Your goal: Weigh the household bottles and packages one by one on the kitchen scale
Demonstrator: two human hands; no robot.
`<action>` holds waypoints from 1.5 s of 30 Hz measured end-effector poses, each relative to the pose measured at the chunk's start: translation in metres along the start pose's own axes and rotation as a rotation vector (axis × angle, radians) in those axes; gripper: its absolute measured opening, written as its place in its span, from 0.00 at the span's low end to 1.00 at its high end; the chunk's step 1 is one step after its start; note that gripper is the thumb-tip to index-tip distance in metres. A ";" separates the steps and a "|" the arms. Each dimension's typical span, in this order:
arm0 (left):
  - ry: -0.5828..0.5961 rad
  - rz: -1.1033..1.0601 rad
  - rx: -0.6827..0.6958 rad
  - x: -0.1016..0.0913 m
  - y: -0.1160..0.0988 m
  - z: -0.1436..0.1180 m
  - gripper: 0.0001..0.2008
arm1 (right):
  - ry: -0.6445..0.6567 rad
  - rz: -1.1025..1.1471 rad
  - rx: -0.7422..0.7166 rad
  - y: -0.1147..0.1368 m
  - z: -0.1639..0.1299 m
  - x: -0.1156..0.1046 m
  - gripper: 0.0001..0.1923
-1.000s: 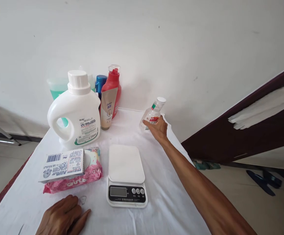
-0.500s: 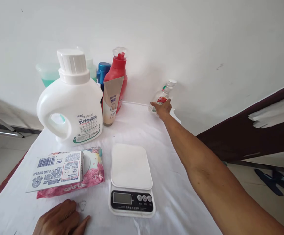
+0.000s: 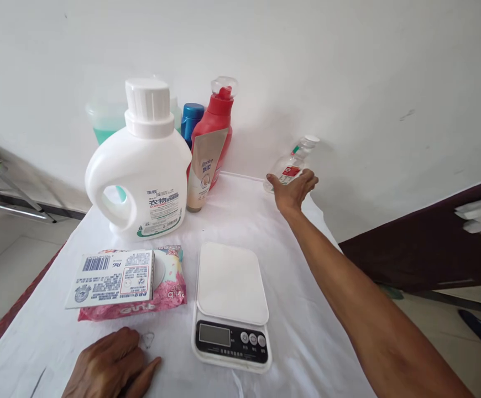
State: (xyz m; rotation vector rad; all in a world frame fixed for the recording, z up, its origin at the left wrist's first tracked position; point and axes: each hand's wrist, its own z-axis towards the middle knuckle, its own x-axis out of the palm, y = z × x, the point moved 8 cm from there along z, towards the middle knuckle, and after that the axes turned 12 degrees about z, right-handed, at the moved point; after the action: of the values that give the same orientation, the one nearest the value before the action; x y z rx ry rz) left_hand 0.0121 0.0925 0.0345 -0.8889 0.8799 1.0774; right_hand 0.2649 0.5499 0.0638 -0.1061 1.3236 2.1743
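Observation:
My right hand (image 3: 293, 189) reaches to the back of the table, at a clear bottle (image 3: 294, 163) with a white cap and a red label. The thumb lies at the bottle's left and the fingers at its right, spread apart; the bottle leans in view beside the wall. Loosely curled, my left hand (image 3: 110, 362) rests on the cloth at the front left, with its thumb out and nothing visible in it. Between the hands lies a white kitchen scale (image 3: 232, 284) with a bare platform and a blank display.
A white detergent jug (image 3: 141, 166) stands at the left, with a tan tube (image 3: 207, 166), a red bottle (image 3: 219, 116) and a blue-capped bottle (image 3: 191, 113) nearby. A white box (image 3: 111, 279) lies on a pink packet (image 3: 174, 290). Behind the table is a wall (image 3: 348, 66).
My right hand's thumb and fingers have spread wider at the clear bottle. The whole view has shifted, so things sit further right. My left hand stays on the cloth.

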 end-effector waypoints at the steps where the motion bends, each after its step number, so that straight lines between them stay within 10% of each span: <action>1: 0.003 0.006 0.001 0.000 0.000 -0.001 0.21 | 0.012 0.029 -0.024 0.019 -0.011 0.002 0.46; 6: -0.036 0.020 0.020 -0.004 -0.002 -0.003 0.20 | 0.715 0.674 -0.052 0.131 -0.086 0.064 0.32; 9: -0.056 0.011 0.018 -0.006 -0.003 -0.004 0.19 | 0.871 0.751 -0.012 0.164 -0.116 0.085 0.33; 19: -0.049 0.016 -0.011 -0.007 0.001 -0.009 0.22 | 0.597 0.405 0.065 0.166 -0.136 0.080 0.31; 32: -0.041 0.022 0.010 -0.011 0.001 -0.013 0.23 | 0.458 0.307 -0.043 0.201 -0.185 -0.091 0.28; 45: 0.013 0.007 -0.042 -0.006 0.007 -0.013 0.24 | 0.439 0.333 0.065 0.175 -0.223 -0.107 0.32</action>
State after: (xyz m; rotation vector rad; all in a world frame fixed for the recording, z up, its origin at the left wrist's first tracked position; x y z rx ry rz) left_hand 0.0023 0.0801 0.0336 -0.9292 0.8747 1.1005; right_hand 0.2125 0.2582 0.1273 -0.3795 1.7571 2.4762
